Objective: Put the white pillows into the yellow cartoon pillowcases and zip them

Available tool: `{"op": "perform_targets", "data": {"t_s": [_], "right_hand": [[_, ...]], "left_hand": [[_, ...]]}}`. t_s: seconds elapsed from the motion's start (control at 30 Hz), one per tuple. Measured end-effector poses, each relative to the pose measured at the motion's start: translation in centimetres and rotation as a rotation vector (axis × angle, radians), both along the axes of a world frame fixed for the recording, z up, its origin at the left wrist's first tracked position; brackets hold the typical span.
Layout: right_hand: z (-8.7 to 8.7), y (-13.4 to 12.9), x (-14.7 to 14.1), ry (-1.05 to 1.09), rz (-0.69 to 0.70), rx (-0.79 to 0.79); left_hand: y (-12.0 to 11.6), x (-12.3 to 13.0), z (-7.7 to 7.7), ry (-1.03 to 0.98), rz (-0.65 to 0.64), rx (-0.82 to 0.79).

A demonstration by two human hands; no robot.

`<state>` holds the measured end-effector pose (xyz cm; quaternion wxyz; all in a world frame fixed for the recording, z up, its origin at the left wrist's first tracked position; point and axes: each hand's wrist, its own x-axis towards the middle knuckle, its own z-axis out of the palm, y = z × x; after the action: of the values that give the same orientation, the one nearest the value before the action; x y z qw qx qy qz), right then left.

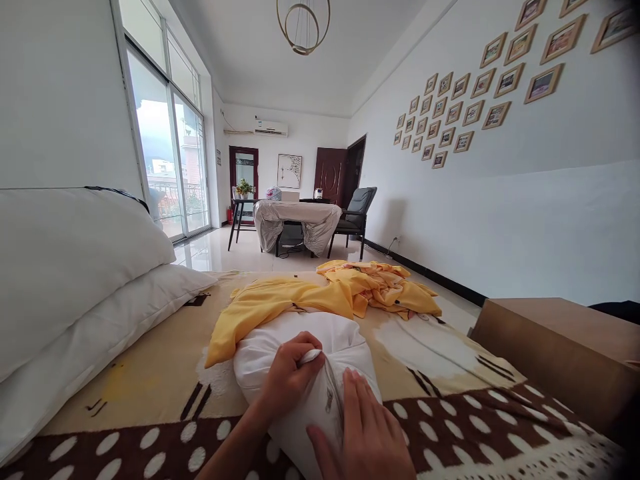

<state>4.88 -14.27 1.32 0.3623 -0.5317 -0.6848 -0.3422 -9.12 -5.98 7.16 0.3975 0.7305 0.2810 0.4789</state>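
A plump white pillow [300,427] lies before me on the bed, with a zipper [329,393] running along its upper side. My left hand [293,370] is closed in a pinch on the fabric edge at the zipper's far end. On the other side of the zipper, my right hand [365,427] rests on the pillow with its fingers stretched out and its thumb apart. The zipper pull shows between the two hands. Just beyond the pillow lies a crumpled yellow cloth [280,303].
Two large white pillows [75,267] are stacked at the left. A cardboard box [555,353] stands at the right edge of the patterned blanket [165,373]. Farther off are a covered table [300,213] and a dark chair [355,213].
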Motion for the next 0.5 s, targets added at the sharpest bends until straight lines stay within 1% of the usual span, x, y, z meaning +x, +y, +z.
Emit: {"op": "perform_targets", "data": {"t_s": [0.1, 0.13, 0.2, 0.27, 0.33, 0.37, 0.43, 0.5], "right_hand": [[0.5, 1.9, -2.1, -0.029, -0.097, -0.059], [0.7, 2.2, -2.6, -0.012, -0.115, -0.096], [1.0, 2.5, -3.0, 0.010, -0.107, -0.146], [1.1, 2.5, -2.7, 0.020, -0.077, -0.155], [0.7, 2.4, -2.0, 0.037, -0.042, -0.133], [0.4, 2.4, -1.6, 0.042, -0.010, -0.120], [-0.2, 2.3, -0.6, 0.044, 0.080, -0.108], [-0.7, 2.2, 0.2, 0.050, 0.169, -0.093]], "left_hand": [[0.2, 0.2, -0.4, -0.003, -0.007, -0.028], [0.2, 0.3, -0.5, -0.002, -0.002, -0.024], [0.0, 0.5, -0.7, 0.011, 0.018, 0.012], [-0.4, 0.6, -0.6, 0.058, 0.026, 0.073], [-0.8, 0.3, -0.3, 0.135, 0.015, 0.146], [-0.9, 0.0, -0.1, 0.187, -0.008, 0.186], [-0.6, -1.0, 0.3, 0.283, -0.093, 0.244], [0.4, -2.3, 0.7, 0.282, -0.177, 0.252]]}}
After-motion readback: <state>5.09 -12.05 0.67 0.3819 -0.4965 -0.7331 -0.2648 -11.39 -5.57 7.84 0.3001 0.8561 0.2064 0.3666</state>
